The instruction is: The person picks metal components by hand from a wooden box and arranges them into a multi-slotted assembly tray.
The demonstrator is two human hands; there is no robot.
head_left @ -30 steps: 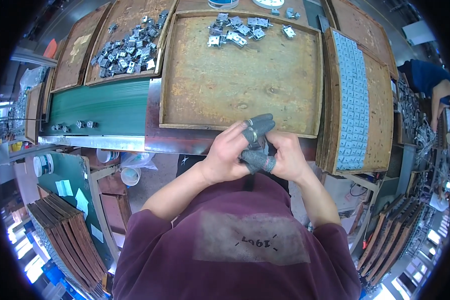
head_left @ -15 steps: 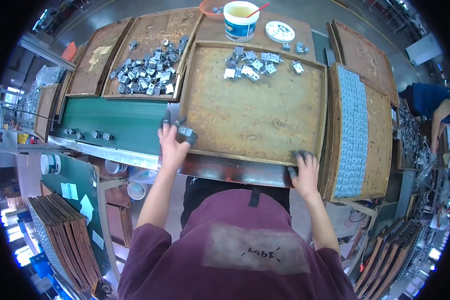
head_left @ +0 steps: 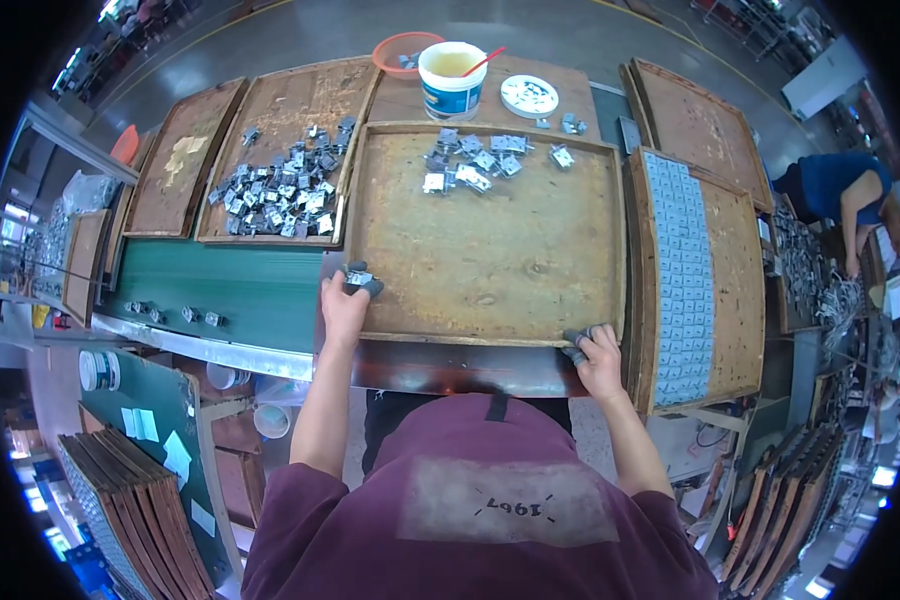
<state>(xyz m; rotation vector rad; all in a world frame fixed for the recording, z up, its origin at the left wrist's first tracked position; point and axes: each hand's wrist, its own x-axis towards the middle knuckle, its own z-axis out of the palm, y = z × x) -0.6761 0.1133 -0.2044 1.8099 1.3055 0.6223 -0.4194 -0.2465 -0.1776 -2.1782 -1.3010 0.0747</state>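
Observation:
A shallow wooden tray lies in front of me, with a loose group of small silvery metal parts toward its far side. At its near left corner my left hand is closed around one small metal part; dark covers sit on the fingertips. My right hand is at the near right corner, fingers curled and pressed on the tray's front rim. That thumb lies against the rim's front.
A tray with a heap of metal parts lies far left. Several parts stand on the green belt. Beyond the tray are a white-and-blue bucket and a round white lid. Rows of parts fill a right-hand tray. Another person bends at right.
My view has shifted, so the scene sits lower and slightly left. My left fingers have drawn in around the metal part. My right fingers have curled tighter on the tray rim.

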